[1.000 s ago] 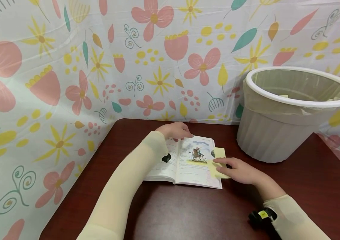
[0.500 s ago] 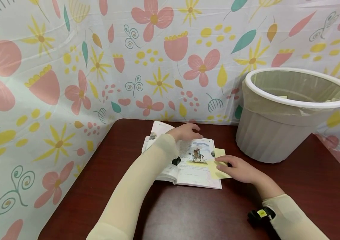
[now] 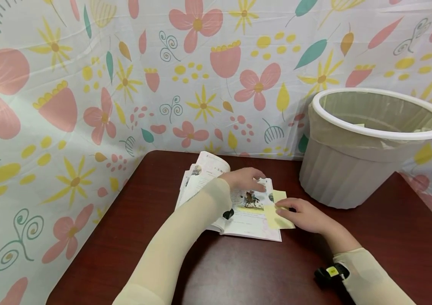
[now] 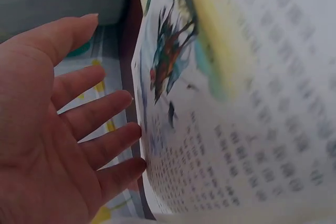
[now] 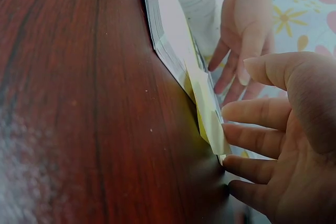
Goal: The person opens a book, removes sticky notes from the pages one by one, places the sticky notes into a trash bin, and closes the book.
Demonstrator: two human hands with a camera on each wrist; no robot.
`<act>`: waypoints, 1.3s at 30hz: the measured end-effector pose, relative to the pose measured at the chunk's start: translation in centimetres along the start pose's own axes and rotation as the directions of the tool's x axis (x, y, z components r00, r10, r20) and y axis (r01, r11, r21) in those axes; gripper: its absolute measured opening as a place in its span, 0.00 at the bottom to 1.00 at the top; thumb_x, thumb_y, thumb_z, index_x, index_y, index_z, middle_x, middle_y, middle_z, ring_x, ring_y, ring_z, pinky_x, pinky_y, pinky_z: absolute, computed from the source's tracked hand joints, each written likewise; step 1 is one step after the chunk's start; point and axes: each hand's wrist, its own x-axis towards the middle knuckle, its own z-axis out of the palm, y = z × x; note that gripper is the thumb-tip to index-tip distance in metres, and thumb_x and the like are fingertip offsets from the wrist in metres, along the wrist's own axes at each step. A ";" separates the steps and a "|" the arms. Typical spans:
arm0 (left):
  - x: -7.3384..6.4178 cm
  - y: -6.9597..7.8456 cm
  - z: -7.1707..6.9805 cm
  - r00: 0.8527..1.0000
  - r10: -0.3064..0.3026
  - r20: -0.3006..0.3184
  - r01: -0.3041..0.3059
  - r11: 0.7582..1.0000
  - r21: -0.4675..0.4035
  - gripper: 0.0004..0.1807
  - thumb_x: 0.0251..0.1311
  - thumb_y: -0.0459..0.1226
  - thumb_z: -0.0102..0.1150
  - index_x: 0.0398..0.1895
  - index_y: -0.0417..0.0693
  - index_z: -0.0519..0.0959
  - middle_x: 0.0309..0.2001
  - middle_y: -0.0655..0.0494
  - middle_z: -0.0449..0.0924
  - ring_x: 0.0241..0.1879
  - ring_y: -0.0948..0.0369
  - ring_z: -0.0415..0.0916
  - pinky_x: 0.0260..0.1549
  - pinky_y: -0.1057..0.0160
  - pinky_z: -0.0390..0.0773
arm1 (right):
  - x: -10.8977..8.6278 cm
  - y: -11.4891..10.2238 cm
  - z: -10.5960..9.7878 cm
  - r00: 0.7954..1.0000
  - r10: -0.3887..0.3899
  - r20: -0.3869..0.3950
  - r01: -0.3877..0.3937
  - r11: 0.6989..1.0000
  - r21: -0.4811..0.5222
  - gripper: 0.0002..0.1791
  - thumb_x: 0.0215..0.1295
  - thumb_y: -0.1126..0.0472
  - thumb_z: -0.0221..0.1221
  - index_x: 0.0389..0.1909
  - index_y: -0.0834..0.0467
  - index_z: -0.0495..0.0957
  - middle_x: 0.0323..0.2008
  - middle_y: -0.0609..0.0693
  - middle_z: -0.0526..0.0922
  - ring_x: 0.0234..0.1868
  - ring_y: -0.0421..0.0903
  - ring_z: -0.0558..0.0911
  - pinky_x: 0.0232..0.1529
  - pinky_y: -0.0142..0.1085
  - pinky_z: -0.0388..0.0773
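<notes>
An open illustrated book (image 3: 252, 229) lies on the dark wooden table, its left pages curving up. My left hand (image 3: 243, 179) reaches over the book's upper middle; in the left wrist view its fingers (image 4: 100, 135) are spread and relaxed, tips right at the page edge, holding nothing. Pale yellow sticky notes (image 3: 281, 221) stick out from the right page edge beside the horse-rider picture (image 3: 250, 200). My right hand (image 3: 309, 216) rests at these notes, fingertips touching them. In the right wrist view its thumb stands apart from its loosely extended fingers (image 5: 257, 140).
A grey bin (image 3: 338, 178) with a white rim and a plastic liner stands on the table at the back right, a scrap of yellow paper inside. Flower-patterned cloth (image 3: 204, 76) hangs behind and to the left. The table (image 3: 231, 271) extends in front of the book.
My left hand has moved right across the top of the book and slightly nearer. The left pages, earlier mostly behind the arm, now show curving up. The right hand has stayed almost still.
</notes>
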 end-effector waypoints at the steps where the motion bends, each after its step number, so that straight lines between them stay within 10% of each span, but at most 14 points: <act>1: 0.0 0.2 0.2 1.000 0.006 0.017 -0.006 1.000 0.021 0.34 0.67 0.56 0.62 0.74 0.59 0.70 0.73 0.59 0.72 0.71 0.59 0.70 0.69 0.57 0.72 | 0.0 0.0 0.0 1.000 0.000 -0.001 0.000 1.000 0.000 0.23 0.76 0.49 0.58 0.60 0.62 0.83 0.59 0.58 0.85 0.65 0.61 0.79 0.63 0.60 0.75; 9: -0.4 1.2 1.0 0.990 -0.052 0.132 0.028 0.984 0.177 0.37 0.62 0.57 0.67 0.75 0.67 0.70 0.77 0.67 0.64 0.77 0.63 0.61 0.72 0.59 0.68 | 0.0 0.1 0.0 1.000 0.011 -0.020 -0.011 1.000 -0.008 0.21 0.76 0.49 0.58 0.53 0.60 0.88 0.57 0.59 0.85 0.63 0.62 0.80 0.63 0.60 0.75; 24: -0.4 1.5 1.4 0.985 -0.099 0.144 0.070 0.978 0.199 0.40 0.59 0.54 0.70 0.76 0.73 0.67 0.79 0.69 0.59 0.79 0.64 0.57 0.75 0.60 0.64 | 0.2 0.2 0.0 0.993 0.011 -0.120 -0.013 1.000 -0.014 0.18 0.75 0.51 0.59 0.50 0.59 0.89 0.51 0.54 0.88 0.59 0.58 0.82 0.60 0.56 0.77; 30: -0.2 1.5 1.4 0.978 -0.120 0.171 0.081 0.972 0.218 0.40 0.60 0.54 0.69 0.76 0.79 0.65 0.82 0.72 0.52 0.81 0.65 0.51 0.77 0.59 0.61 | 0.3 0.3 -0.1 0.985 0.030 -0.170 -0.025 0.999 0.031 0.16 0.74 0.54 0.60 0.51 0.59 0.88 0.49 0.54 0.90 0.51 0.49 0.85 0.48 0.39 0.81; 39: -0.2 1.7 1.4 0.967 -0.141 0.210 0.099 0.975 0.201 0.40 0.61 0.53 0.66 0.76 0.82 0.63 0.83 0.74 0.47 0.82 0.66 0.47 0.77 0.58 0.59 | 0.5 0.7 0.2 0.991 0.083 -0.103 -0.088 0.995 -0.040 0.20 0.75 0.49 0.58 0.55 0.57 0.87 0.55 0.57 0.87 0.58 0.56 0.84 0.56 0.53 0.80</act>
